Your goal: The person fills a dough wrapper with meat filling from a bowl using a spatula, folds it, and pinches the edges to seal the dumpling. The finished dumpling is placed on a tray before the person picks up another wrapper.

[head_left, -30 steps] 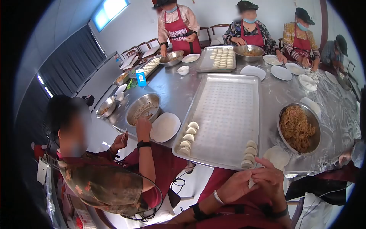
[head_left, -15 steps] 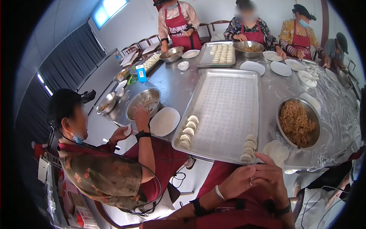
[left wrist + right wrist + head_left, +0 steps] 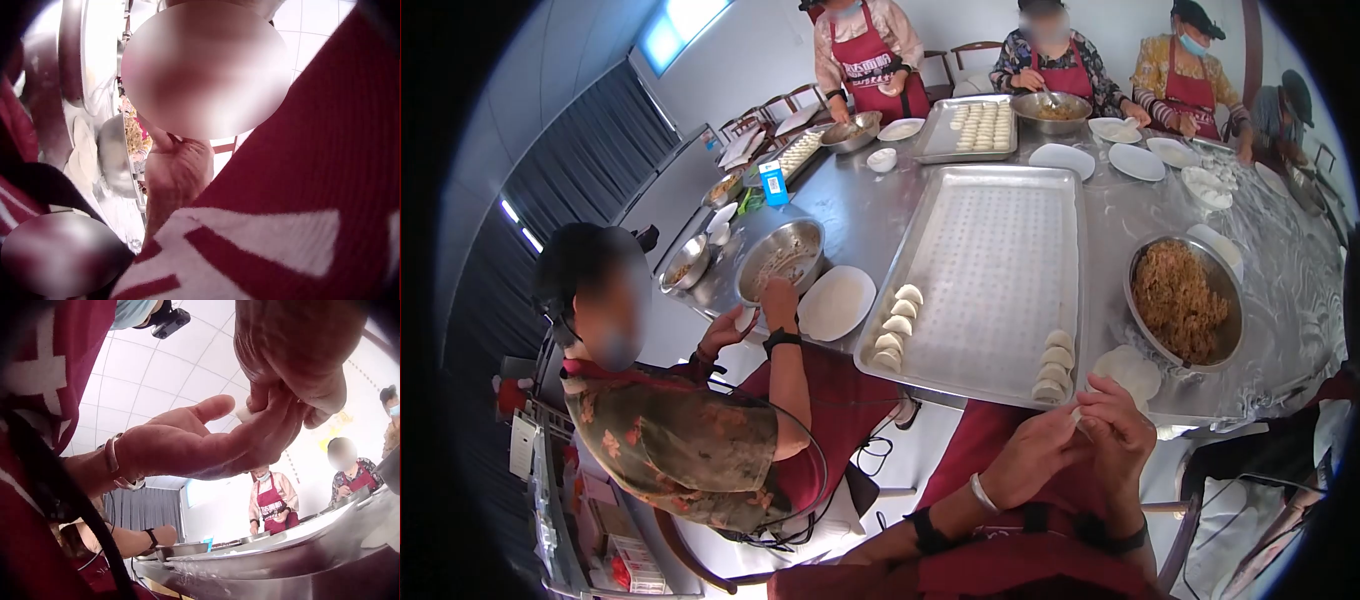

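A small white dumpling (image 3: 245, 415), mostly hidden by fingers, is held between my two hands above my lap, in front of the tray's near right corner. My left hand (image 3: 1034, 456), with a silver bracelet at its wrist, cups it from the left; its thumb points up in the right wrist view. My right hand (image 3: 1122, 430) pinches the dough from the other side with curled fingers. Beside the right fingertips lie several round dough wrappers (image 3: 1133, 375). The large metal tray (image 3: 1000, 235) bears a short row of dumplings (image 3: 1055, 366) on its near right and another row (image 3: 897, 328) on its left.
A steel bowl (image 3: 1237, 335) of brown filling stands right of the tray. At my left, a person (image 3: 690, 440) works over another steel bowl (image 3: 750, 285), next to a white plate (image 3: 837, 303). Across the table are more people, plates and a tray of dumplings (image 3: 983, 130).
My hands stay together around the dumpling, and the right fingers have shifted and curled more over it. The head view has tilted, so the table appears higher. Across the table, one person has raised a spoon.
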`<act>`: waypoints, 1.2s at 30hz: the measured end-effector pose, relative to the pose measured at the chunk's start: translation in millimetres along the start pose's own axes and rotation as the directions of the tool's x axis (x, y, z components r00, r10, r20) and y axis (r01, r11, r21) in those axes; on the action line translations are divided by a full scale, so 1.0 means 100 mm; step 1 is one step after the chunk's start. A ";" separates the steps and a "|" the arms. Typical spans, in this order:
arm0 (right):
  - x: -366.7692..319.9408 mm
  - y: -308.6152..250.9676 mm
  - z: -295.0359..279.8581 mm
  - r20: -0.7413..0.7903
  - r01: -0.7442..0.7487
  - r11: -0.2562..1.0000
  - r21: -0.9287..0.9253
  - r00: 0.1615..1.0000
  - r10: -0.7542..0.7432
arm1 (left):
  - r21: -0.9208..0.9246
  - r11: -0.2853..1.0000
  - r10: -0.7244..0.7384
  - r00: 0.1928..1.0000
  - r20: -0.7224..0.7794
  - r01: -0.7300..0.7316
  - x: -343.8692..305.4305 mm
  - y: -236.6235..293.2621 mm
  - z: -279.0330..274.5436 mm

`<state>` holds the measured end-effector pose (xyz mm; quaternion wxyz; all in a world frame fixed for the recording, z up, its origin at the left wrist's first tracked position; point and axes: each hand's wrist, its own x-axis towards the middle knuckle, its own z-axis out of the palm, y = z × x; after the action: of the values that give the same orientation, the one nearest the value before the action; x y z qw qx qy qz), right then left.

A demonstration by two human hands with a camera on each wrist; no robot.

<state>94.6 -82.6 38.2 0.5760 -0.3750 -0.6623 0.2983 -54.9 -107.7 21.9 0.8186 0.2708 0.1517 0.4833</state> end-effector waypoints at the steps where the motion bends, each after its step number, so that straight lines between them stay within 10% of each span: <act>1: -0.01 0.00 -0.01 0.006 -0.002 1.000 0.007 1.000 0.002 | 0.001 1.000 0.003 1.000 0.003 -0.003 0.00 -0.01 0.00; 20: -0.08 -0.24 -0.09 0.070 -0.141 0.986 0.095 0.988 0.135 | 0.220 0.972 -0.070 0.996 -0.053 0.080 -0.04 0.01 0.14; 26: -0.15 0.01 -0.13 0.093 0.120 0.992 -0.038 0.989 -0.116 | 0.504 0.863 -0.029 0.999 -0.018 0.034 -0.09 0.02 0.09; 36: -0.22 0.00 -0.20 0.119 -0.040 0.982 0.187 0.993 0.018 | 0.311 0.947 -0.036 0.989 -0.145 0.080 -0.05 0.02 0.30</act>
<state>115.5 -101.9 29.3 0.5649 -0.3102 -0.6580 0.3895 -43.5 -120.6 47.4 0.7661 0.3598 0.2913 0.4459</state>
